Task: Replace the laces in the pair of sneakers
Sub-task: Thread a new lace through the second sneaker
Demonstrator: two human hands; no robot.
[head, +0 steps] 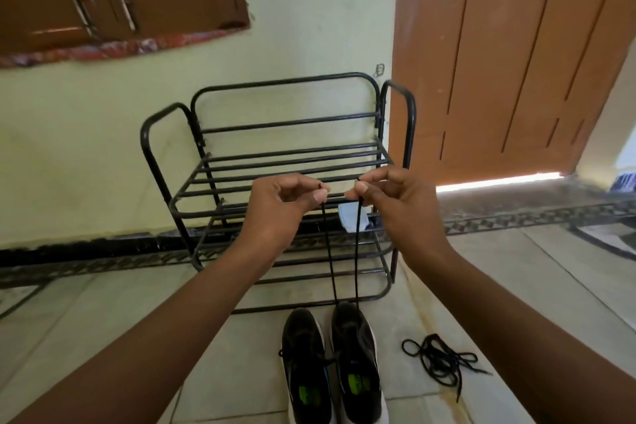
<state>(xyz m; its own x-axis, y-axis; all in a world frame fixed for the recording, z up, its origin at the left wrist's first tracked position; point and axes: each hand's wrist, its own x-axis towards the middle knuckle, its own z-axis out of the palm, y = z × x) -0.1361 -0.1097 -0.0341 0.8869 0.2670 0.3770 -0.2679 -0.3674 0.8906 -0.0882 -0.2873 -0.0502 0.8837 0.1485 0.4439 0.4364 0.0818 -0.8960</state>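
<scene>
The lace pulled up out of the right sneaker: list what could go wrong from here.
1. Both hands, left and right, only pinch the lace near its tips; a slip would probably drop an end.
2. The lace looks anchored low in the right sneaker; uneven pulling could leave one side short.
3. The loose laces lie beside that sneaker on the floor and might get confused with the one in use.

Two bare forearms are seen, no sleeves reaching into view. Left hand [278, 206] and right hand [395, 203] are ungloved; fingernails are cut short. No rings, watch or wristbands are noted on either wrist.
</scene>
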